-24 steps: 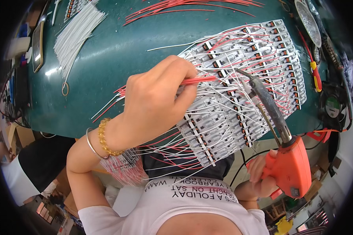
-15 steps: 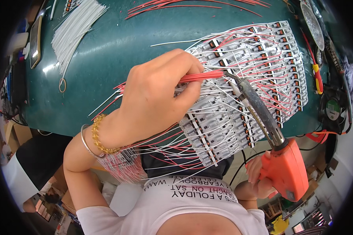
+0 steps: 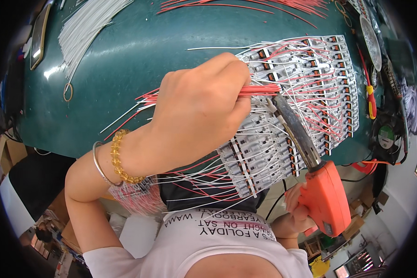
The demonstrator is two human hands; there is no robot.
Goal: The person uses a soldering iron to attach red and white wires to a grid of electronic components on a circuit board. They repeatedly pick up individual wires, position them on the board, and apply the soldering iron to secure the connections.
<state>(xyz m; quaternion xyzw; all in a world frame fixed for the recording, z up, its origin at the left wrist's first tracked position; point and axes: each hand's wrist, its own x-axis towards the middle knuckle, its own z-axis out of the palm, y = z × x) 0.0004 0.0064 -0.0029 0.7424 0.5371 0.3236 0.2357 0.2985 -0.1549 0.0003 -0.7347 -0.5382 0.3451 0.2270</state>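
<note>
My left hand (image 3: 197,104) is closed around a bundle of red wires (image 3: 262,90), whose ends stick out to the right past the fingers. More of the bundle, with a few white wires, trails out behind the hand. In my right hand (image 3: 297,208), a soldering gun (image 3: 331,199) with an orange-red body is gripped by its handle. Its dark barrel points up and left, the tip close beneath the red wire ends; contact I cannot tell. Under both lie rows of small circuit boards (image 3: 243,162) with red and white wires attached, partly hidden by my left hand.
A fan of white wires (image 3: 88,32) and a phone (image 3: 39,39) lie at the far left of the green table (image 3: 134,55). Loose red wires (image 3: 245,3) lie at the back. A screwdriver (image 3: 371,102) and a metal dish (image 3: 370,41) are at right. More wired boards (image 3: 136,197) hang below my left wrist.
My left hand has shifted slightly right with the red wires, and their ends now reach over the soldering gun's tip. The whole view has also shifted a little.
</note>
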